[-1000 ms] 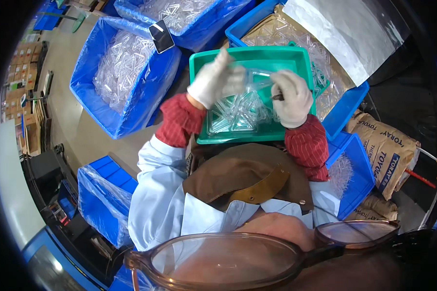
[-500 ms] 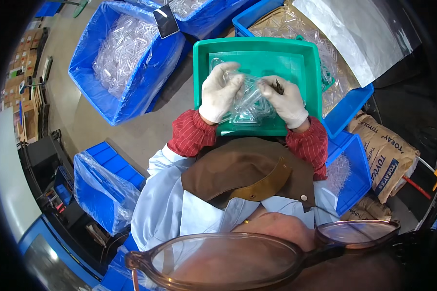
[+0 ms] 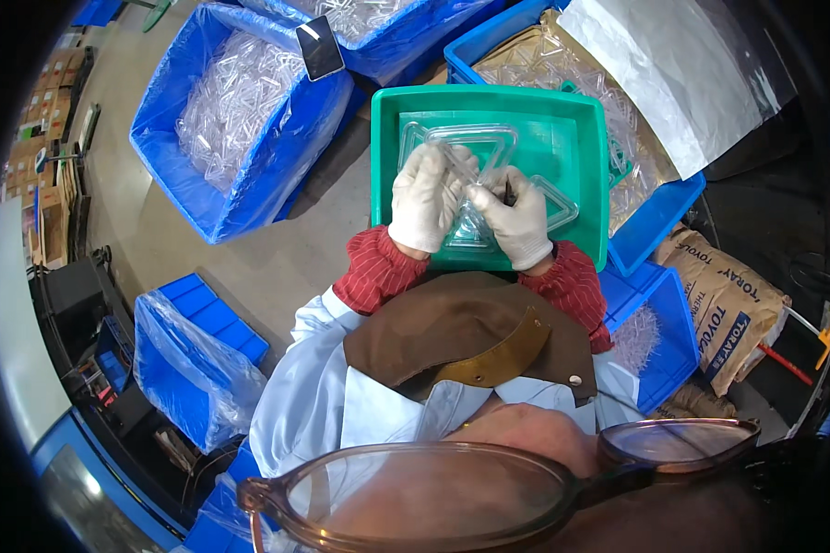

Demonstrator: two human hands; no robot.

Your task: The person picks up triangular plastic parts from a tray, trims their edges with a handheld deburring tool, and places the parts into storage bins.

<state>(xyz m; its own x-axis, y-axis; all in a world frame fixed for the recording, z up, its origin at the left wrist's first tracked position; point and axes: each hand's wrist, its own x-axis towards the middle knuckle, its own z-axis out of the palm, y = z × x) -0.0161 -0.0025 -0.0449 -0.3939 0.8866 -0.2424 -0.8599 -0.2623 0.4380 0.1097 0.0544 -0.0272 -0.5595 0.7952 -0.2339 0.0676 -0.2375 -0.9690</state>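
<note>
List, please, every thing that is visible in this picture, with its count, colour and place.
Green plastic tray: one, centre, on the lap.
Clear triangular plastic pieces: several, in the tray and between the hands.
Blue plastic bins: several, around the tray; some lined with clear bags of clear parts.
Dark flat phone: one, on a bin edge, top.
Brown paper sacks: at least two, right.
Brown apron: one, below the tray.
Left hand: white glove, gripping a clear piece.
Right hand: white glove, gripping it too.
</note>
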